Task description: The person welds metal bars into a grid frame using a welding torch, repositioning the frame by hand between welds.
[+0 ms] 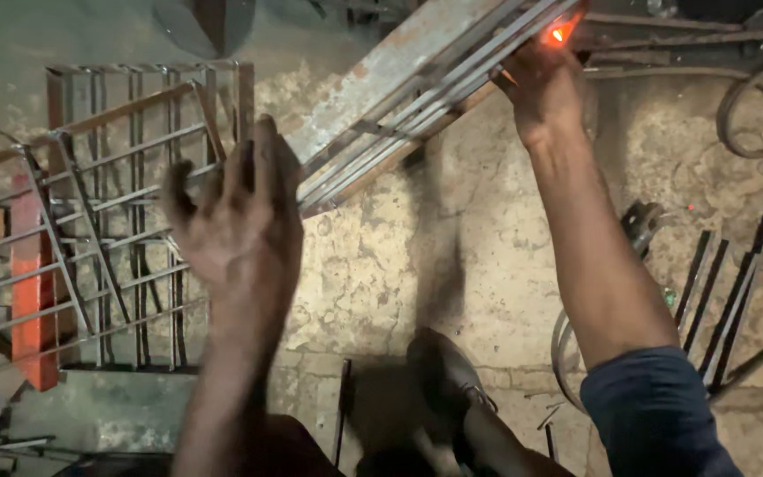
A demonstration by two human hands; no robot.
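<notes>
Two hands (236,208) (540,84) at one metal grille (417,97).

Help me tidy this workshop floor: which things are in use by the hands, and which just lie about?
In use: left hand raised open by the metal frame; right hand at the glowing spot.

Lying about: grille, loose bars, coiled ring, orange post.

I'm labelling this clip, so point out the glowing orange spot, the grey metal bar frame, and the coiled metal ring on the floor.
glowing orange spot (560,34), head view, its bright centre
grey metal bar frame (417,88), head view, mid bars
coiled metal ring (728,110), head view, left curve
</notes>
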